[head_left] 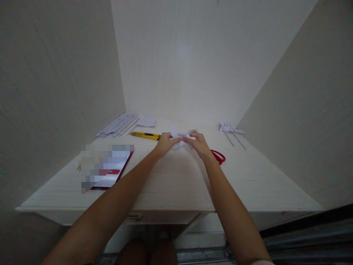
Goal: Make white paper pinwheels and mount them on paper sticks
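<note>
From the head camera, both arms stretch out over a pale wooden table set in a corner of light walls. The left hand and the right hand meet near the far middle of the table, each pinched shut on one side of a small folded piece of white paper — the paper is held just above the tabletop, its pointed flaps sticking up and out between the fingers.

Just beyond the left hand lies a yellow utility knife, and farther left a row of thin white sticks with a small white sheet beside them. Red scissors lie on the table just behind the right wrist, partly hidden by it. At the far right rest finished paper pinwheels on sticks. On the near left sits a red-edged booklet, much of it blurred out.

Judging by the flaps and the finished pieces nearby, the step in hand looks like folding the paper's corners toward its middle. The next move would seem to call for keeping the gathered points pinned with one hand while the other takes up the next flap — a loose grip could let the folds spring open.
</note>
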The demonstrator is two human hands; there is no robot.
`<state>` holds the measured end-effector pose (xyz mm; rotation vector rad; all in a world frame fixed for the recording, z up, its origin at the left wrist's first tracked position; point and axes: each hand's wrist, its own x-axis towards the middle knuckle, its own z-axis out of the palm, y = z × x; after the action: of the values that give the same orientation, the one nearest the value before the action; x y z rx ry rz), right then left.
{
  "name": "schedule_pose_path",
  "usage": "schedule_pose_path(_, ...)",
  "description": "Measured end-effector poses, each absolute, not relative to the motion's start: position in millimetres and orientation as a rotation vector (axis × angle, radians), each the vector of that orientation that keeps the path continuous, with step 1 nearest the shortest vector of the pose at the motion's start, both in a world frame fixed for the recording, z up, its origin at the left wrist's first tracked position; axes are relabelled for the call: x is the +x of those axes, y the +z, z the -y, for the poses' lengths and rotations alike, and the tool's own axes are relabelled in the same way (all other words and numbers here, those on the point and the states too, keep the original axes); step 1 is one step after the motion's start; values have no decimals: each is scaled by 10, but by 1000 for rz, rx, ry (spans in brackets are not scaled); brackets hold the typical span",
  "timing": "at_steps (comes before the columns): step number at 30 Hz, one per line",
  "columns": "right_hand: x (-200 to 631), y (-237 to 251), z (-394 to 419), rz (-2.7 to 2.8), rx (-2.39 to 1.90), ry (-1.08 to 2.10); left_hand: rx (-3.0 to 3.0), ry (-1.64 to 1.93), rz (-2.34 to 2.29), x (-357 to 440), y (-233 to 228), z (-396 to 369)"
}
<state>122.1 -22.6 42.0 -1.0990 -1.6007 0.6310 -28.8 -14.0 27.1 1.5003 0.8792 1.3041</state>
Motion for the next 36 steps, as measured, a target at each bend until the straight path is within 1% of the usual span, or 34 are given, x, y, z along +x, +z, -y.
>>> schedule_pose_path(3, 1211, 403, 214, 1513, -1118, 697, 1404, 1257, -842, -279, 296, 159)
schedule_pose_path(6, 1195, 406, 218, 1405, -1111, 843, 1281, 1229, -791, -275, 329, 177)
schedule_pose_path(10, 1200, 425, 230, 1314, -1060, 1048, 1270, 1285, -746, -289, 338, 163)
schedule_pose_path(13, 1215, 430, 231, 1297, -1043, 1089, 1296, 1330, -770, -295, 332, 147)
schedule_pose_path(20, 1235, 423, 211, 1291, -1059, 1095, 1316, 1312, -774, -297, 326, 143)
schedule_pose_path(25, 1211, 438, 238, 1360, -1049, 1069, 1324, 1323, -695, -285, 316, 142)
schedule_pose_path(31, 1187, 499, 316, 1667, -1055, 873, 1590, 1561, -649, -322, 388, 150)
schedule_pose_path(36, 1201, 531, 350, 1746, -1111, 804, 1763, 1477, -766, -372, 419, 158)
